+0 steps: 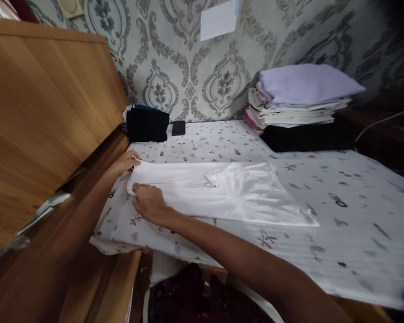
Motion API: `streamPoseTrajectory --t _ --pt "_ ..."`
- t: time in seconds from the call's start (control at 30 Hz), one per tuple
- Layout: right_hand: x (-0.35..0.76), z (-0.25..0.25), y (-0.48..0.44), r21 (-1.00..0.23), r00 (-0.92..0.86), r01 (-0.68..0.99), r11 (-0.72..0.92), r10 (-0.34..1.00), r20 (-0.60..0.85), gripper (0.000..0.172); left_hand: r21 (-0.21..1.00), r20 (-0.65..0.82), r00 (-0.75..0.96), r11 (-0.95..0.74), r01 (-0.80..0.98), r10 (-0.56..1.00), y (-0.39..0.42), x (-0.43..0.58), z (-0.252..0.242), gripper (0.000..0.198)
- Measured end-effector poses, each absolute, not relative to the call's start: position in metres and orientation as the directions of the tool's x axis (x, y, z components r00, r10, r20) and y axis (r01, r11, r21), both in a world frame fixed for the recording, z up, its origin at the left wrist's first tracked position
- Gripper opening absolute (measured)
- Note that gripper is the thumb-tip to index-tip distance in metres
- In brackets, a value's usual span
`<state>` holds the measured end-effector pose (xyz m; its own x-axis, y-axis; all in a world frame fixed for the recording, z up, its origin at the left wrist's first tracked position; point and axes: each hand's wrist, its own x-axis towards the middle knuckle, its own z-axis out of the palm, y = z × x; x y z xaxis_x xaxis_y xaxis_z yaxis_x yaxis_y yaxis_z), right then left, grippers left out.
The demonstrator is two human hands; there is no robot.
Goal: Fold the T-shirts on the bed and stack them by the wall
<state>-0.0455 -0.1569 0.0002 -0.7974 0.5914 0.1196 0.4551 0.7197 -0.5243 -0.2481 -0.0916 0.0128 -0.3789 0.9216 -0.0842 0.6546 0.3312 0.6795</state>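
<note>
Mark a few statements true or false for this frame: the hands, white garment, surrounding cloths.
1. The left hand is nearer the wall than the right hand. True.
2. The hands are at opposite ends of the white garment. False: both are at the same end.
3. The lavender cloth tops its stack. True.
4. The sheet under the garment is plain. False: it is patterned.
5. A small dark item lies beside the folded black cloth. True.

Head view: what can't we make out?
All head view:
White garment: underside, hidden by its top layer.
Right hand: palm side, hidden by its back.
Left hand: whether it pinches or just touches; fingers overlap.
Flat black item: too small to identify.
Black folded cloth, right: far end lost in shadow.
White panel: top corner cut by frame edge.
</note>
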Motion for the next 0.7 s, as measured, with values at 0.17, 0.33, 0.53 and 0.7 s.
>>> streamPoseTrajectory --t 0.17,0.33,0.53,0.7 --pt "-0.002 0.007 -0.145 -0.832 -0.600 0.386 0.398 0.793 0.101 0.016 0.854 -0.054 -0.238 0.168 0.492 0.970 -0.083 -0.213 0.043 0.034" --pt "0.050 -0.005 -0.142 -0.994 -0.509 0.087 0.073 0.860 0.019 0.008 0.915 -0.118 -0.082 0.140 0.379 0.990 -0.060 -0.162 0.060 0.028" --pt "0.104 -0.017 -0.151 -0.962 -0.491 -0.099 -0.256 0.853 -0.176 0.015 0.882 -0.194 0.010 0.170 0.439 0.981 -0.032 -0.098 0.042 0.020" --pt "0.126 -0.017 -0.156 -0.879 -0.492 -0.123 -0.460 0.798 -0.348 0.024 0.855 -0.281 0.011 0.245 0.458 0.960 -0.019 -0.065 0.016 0.016"
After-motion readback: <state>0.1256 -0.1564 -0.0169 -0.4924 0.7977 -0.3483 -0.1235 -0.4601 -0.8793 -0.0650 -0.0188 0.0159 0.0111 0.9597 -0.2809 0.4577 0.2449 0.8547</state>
